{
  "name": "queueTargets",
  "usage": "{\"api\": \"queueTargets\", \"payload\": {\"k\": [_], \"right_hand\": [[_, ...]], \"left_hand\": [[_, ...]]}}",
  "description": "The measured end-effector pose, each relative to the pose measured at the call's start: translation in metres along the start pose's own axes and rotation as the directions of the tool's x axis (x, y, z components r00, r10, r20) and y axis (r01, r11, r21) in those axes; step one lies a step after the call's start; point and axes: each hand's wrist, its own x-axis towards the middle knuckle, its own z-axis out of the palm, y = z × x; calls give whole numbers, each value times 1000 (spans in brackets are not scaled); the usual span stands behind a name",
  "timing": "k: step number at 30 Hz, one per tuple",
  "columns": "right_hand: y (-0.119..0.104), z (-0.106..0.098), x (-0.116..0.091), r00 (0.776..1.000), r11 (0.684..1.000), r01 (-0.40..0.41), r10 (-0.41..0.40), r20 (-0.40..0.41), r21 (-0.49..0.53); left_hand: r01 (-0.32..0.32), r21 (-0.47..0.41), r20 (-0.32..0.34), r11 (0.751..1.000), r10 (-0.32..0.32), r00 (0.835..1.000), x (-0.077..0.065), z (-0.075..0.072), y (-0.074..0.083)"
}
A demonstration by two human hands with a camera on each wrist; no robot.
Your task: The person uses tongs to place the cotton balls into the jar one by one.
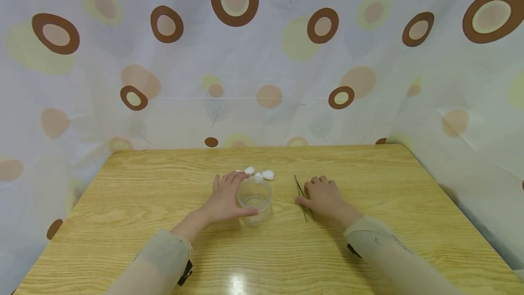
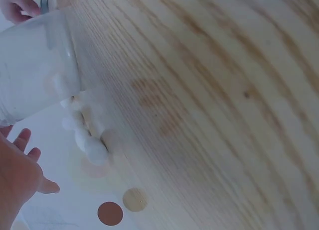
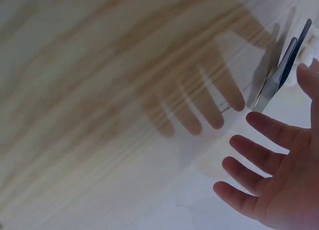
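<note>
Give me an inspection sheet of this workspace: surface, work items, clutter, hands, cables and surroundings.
Surface: wood-grain table, with a glare spot near the front edge of the view.
Work items: clear container upright; several white balls just beyond it; metal tweezers to its right.
Clutter: nothing seen.
Left hand: at the container, thumb by the near rim, fingers toward the far side; firm contact can't be told.
Right hand: beside the tweezers, fingers spread in the wrist view.
Cables: nothing seen.
Surroundings: pale cloth with brown, peach and yellow round shapes behind and at both sides.
</note>
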Motion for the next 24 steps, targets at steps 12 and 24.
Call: {"api": "queueTargets", "payload": {"k": [12,24], "right_hand": [[-18,-4,18,991,994,-113,113,68,-12],[-19,-6,28,979,971,-185,170,110,150]], "left_hand": [[19,-21,6,1000,-19,1000,3,2,-1],[29,-30,10,999,-29,1000,3,3,-3]]}}
